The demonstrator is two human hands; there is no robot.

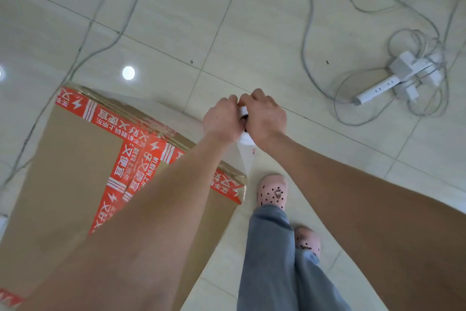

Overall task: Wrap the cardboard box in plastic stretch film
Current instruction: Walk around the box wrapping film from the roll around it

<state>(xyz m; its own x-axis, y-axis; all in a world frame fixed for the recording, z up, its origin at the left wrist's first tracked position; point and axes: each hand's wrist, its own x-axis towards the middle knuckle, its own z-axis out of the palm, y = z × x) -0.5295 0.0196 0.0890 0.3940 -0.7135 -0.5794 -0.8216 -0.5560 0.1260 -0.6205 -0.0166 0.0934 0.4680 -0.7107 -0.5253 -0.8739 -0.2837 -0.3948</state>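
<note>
Two hands meet just beyond the far right corner of the cardboard box (70,159), held above the level of its top. The left hand (222,119) and right hand (264,116) face each other, with fingers curled around a roll of stretch film (244,111). Only slivers of its white end and body show between the palms. How the thumbs lie cannot be told, as the backs of the hands hide them.

Item 1, film: a translucent sheet of film (245,159) runs down from the roll to the box's right-hand corner and narrows toward it. Wrinkled, glossy film also shows along the box's upper edges on the far and right sides.

Item 2, box: it stands on the tiled floor (252,33) with its top face up. The seams and edges of that face are sealed with red tape (118,121) bearing white characters. The left forearm crosses above that face.

Item 3, person: pink clogs (272,191) and grey trousers (272,247) are just to the right of the box, one foot ahead of the other.

Item 4, surroundings: a white power strip (378,87) with plugs lies well to the right of the box. Grey cables (306,33) loop across the floor beyond the box and along its left side.
</note>
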